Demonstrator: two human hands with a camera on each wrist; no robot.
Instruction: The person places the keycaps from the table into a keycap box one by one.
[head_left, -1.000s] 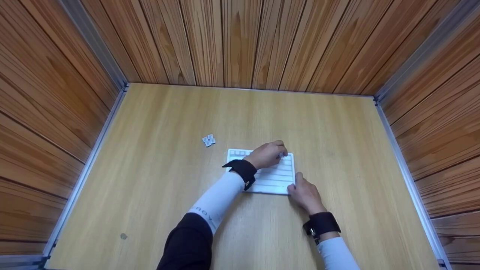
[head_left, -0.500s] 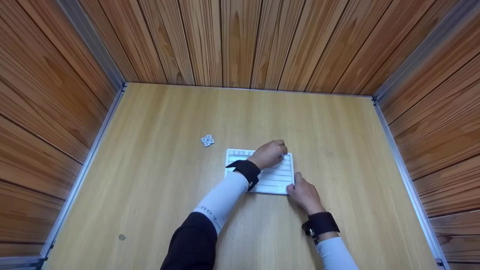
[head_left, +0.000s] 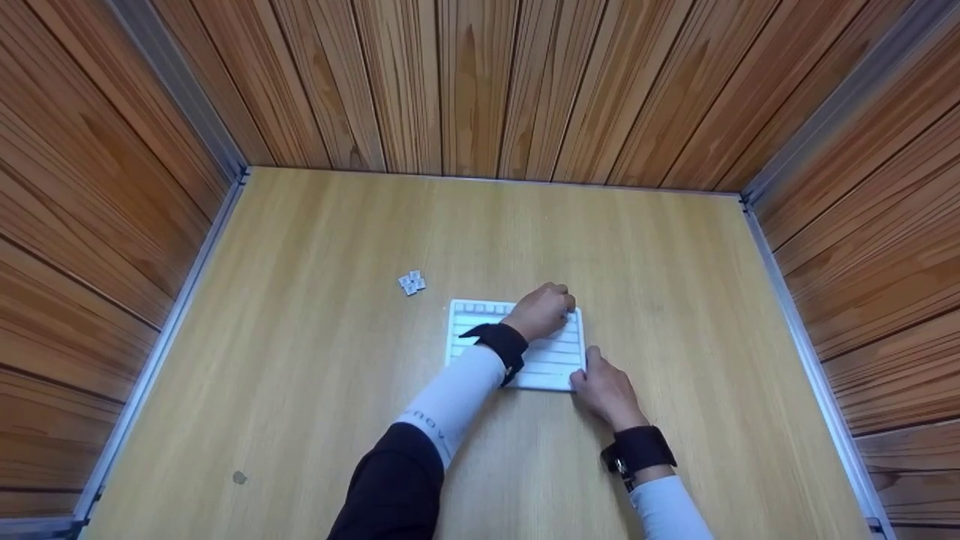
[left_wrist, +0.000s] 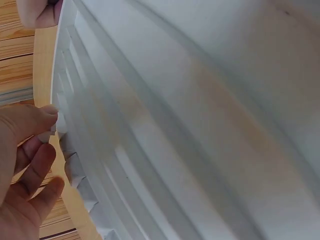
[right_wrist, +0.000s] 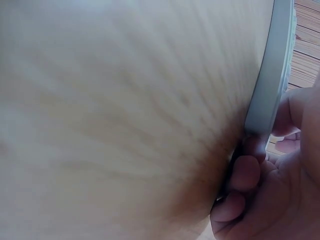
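A white ridged tray (head_left: 551, 367) lies on the table with slanted rows running across it. My left hand (head_left: 540, 311) reaches over its far right part. In the left wrist view, the thumb and a finger of that hand pinch a small white tile (left_wrist: 46, 136) at the tray's edge. Several similar tiles (head_left: 480, 307) stand in the tray's far row, partly hidden by the left hand. My right hand (head_left: 606, 386) grips the tray's near right corner, fingers curled under the rim and thumb near the top. The right wrist view shows those fingers against the tray's side (right_wrist: 267, 75).
A small cluster of light tiles (head_left: 412, 283) lies on the wooden table (head_left: 337, 375), beyond and left of the tray. A small dark round spot (head_left: 239, 477) shows at the near left. Wood-panelled walls (head_left: 472, 90) close in the back and sides.
My left hand has shifted slightly right along the tray's far row, still pinching the tile. The right hand keeps its grip on the corner. The whole head view has drifted a little.
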